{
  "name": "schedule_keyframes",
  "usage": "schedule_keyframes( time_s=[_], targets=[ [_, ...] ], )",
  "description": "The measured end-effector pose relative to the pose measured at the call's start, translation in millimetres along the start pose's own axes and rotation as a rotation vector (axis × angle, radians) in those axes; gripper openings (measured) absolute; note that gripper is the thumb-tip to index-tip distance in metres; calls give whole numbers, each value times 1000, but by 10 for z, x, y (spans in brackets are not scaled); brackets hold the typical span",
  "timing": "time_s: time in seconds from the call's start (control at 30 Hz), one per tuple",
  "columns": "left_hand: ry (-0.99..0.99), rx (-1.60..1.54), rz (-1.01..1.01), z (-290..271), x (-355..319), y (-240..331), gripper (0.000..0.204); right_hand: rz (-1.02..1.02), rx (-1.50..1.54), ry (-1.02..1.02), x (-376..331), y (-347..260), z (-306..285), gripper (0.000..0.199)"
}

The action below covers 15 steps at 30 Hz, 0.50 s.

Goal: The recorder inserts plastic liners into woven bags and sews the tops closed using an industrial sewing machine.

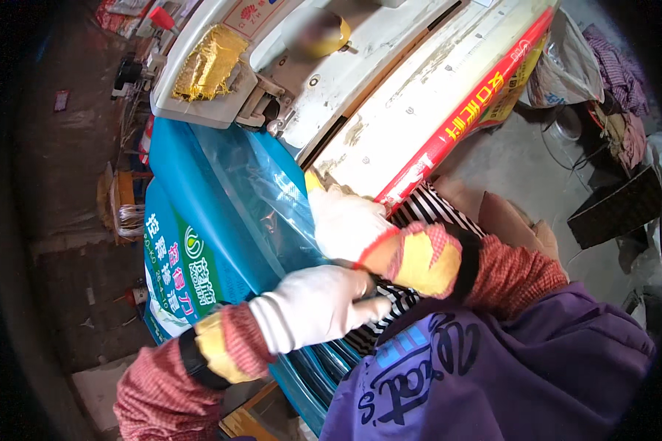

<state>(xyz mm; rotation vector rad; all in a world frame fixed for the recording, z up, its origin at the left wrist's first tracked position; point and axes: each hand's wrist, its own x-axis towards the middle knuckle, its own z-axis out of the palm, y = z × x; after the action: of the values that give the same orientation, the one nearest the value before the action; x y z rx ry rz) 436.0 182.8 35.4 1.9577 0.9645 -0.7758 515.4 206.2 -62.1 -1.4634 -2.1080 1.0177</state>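
Two white-gloved hands meet over one large blue plastic sack (235,217), faced with a strip of glossy clear film (261,195), beside a white sewing machine (206,110) and a pale, worn tabletop (401,103). The sack slopes down from near the machine's metal foot toward the wearer's lap, perhaps so its weight rests there. The right hand (349,224), in a red-cuffed glove, lies at the sack's edge near the tabletop, probably to steady it; its fingertips are largely hidden, so any pinch cannot be told. The left hand (324,305) is loosely curled, thumb and fingers slightly apart; whether it grips plastic is unclear. Two black bands (198,356), one per forearm, seem meant to secure the red checked sleeves (162,386). One yellow cloth pad (212,65) sits on the machine; one white plastic bag (563,70) stands at right. The sack's lower folds (312,386) cannot be counted.
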Motion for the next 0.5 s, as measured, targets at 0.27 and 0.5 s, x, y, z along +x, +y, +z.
schedule_keyframes(
  time_s=[0.27, 0.5],
  targets=[
    [52, 358, 426, -544, -546, 81, 35, 85, -554, 236, -68, -117, 173, 17],
    [189, 575, 117, -192, 23, 79, 7, -113, -419, 343, 668, -17, 220, 18]
  ],
)
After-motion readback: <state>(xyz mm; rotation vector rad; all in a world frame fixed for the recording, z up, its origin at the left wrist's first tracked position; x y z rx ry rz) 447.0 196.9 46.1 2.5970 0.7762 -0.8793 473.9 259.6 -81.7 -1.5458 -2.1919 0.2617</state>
